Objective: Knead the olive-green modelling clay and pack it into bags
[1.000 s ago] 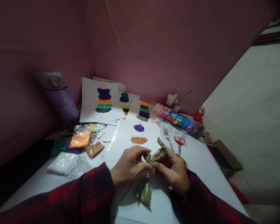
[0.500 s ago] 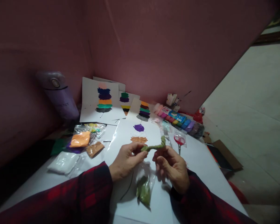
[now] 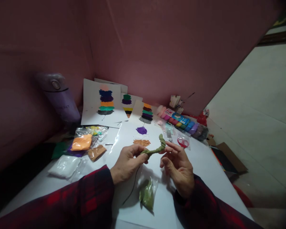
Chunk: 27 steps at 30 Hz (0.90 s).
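Note:
A twisted strand of olive-green modelling clay (image 3: 157,149) is pinched between the thumb and fingers of my left hand (image 3: 131,162). Its coiled far end stands up to the right of that grip. My right hand (image 3: 177,167) is beside this end with thumb and fingers apart, the fingertips at or very near the clay; whether they touch it I cannot tell. Below the hands, a clear bag of green clay (image 3: 147,194) lies on white paper. A thin dark strand (image 3: 132,189) runs down from under my left hand.
Bagged orange clay (image 3: 81,142), brown clay (image 3: 97,153) and white clay (image 3: 64,166) lie at left near a purple bottle (image 3: 62,101). Painted sheets (image 3: 90,101) lean at the wall. A fork (image 3: 169,135), red-handled scissors (image 3: 183,143) and a multicoloured clay pack (image 3: 181,121) are at right.
My right hand has loosened from the green clay and its fingers have spread. The strand's upright end has shifted left and down a little. My left hand keeps its pinch.

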Motion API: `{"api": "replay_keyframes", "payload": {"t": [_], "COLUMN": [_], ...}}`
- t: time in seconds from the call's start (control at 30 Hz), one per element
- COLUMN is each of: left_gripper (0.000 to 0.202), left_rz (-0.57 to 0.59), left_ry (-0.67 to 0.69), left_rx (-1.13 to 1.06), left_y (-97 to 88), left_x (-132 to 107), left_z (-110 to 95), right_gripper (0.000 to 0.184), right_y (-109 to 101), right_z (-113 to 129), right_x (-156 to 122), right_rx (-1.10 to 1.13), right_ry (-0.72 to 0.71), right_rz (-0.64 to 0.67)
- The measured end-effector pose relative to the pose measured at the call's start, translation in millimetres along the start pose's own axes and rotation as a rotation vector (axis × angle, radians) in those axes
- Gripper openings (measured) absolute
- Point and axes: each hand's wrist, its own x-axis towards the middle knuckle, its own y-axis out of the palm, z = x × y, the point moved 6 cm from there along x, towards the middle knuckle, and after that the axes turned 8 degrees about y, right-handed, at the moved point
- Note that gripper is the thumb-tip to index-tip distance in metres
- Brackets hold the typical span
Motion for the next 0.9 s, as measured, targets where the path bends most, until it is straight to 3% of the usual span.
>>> {"api": "replay_keyframes", "payload": {"t": [0.23, 0.43, 0.73, 0.9], "left_gripper": [0.021, 0.023, 0.024, 0.038], "left_rz": [0.06, 0.141, 0.122, 0.198], "left_ry": [0.037, 0.056, 0.072, 0.031], "left_rx": [0.096, 0.143, 0.085, 0.031], "left_y": [5.1, 9.7, 7.3, 9.0], "left_x": [-0.3, -0.8, 0.3, -1.9], "left_z": [-4.5, 2.7, 2.9, 1.4], "right_gripper": [0.035, 0.017, 0.01, 0.012], "right_y": [-0.4, 2.6, 11.5, 11.8], "right_z": [-1.8, 3.3, 10.6, 9.3], "right_x": [-3.6, -1.4, -1.2, -0.9], "right_rx": [-0.127, -0.151, -0.288, -0.314], "right_ry": [-0.095, -0.025, -0.097, -0.076], "right_rz": [0.082, 0.089, 0.23, 0.212]}}
